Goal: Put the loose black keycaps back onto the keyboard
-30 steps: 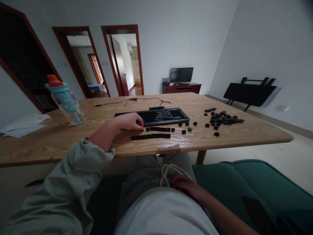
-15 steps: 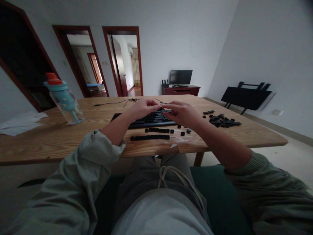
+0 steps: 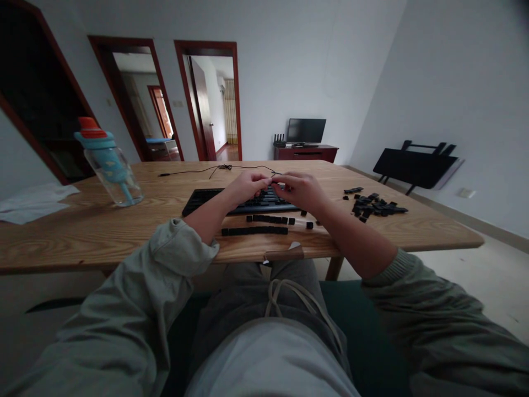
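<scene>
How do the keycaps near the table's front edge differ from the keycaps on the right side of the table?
The front keycaps lie in neat straight rows, just in front of the keyboard. The right keycaps form a loose, jumbled pile, farther from the keyboard and from both hands. Both groups are small, black, and rest on the wooden table.
</scene>
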### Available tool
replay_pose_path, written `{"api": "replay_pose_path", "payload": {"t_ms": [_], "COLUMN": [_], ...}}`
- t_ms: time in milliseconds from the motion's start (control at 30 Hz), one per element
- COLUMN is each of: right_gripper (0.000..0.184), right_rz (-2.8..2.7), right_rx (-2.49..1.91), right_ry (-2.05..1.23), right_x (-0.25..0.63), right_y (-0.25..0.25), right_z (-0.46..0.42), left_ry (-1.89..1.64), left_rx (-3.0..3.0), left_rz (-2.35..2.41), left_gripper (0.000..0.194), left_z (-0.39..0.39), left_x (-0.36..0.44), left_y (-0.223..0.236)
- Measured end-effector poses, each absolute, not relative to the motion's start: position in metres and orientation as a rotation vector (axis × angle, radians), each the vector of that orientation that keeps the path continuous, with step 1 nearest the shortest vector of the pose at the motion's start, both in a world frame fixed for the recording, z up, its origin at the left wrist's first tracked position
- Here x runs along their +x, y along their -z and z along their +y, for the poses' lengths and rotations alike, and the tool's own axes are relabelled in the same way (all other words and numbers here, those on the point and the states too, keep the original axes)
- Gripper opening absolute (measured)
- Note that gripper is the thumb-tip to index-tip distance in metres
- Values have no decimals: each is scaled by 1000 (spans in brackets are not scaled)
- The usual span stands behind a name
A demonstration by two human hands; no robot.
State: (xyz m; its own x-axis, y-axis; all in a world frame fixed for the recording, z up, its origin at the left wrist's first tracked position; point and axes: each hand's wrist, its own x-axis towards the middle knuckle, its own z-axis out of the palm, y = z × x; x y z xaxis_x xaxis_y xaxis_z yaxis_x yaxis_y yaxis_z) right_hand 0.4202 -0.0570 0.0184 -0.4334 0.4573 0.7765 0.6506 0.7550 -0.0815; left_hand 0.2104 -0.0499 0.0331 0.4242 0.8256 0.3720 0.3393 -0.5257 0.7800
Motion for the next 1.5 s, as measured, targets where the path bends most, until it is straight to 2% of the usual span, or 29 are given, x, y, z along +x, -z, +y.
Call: {"api": "replay_pose_path", "payload": {"t_ms": [167, 267, 433, 767, 1267, 1500], "right_gripper": [33, 36, 31, 27, 22, 25], "right_rz": [-2091, -2205, -2287, -2337, -2348, -2374], "right_rx": [-1204, -1373, -1519, -1547, -1532, -1485], "right_ry": [51, -61, -100, 38, 49, 56], "right_x": [458, 478, 479, 473, 474, 478], "right_y": [-15, -11, -5, -1, -4, -2], "right_z": [-43, -33, -27, -26, -29, -24], "left_ry": [-1206, -1255, -1153, -1145, -1186, -1126], "left_rx": [2184, 2116, 1915, 1889, 1894, 1945], "left_rz": [1355, 1704, 1984, 2030, 1965, 1990], "left_gripper": [45, 37, 23, 29, 12, 23], "left_z": [-25, -10, -5, -9, -8, 1], "left_x": [143, 81, 17, 20, 18, 10], "left_y": [-36, -31, -16, -15, -13, -8]}}
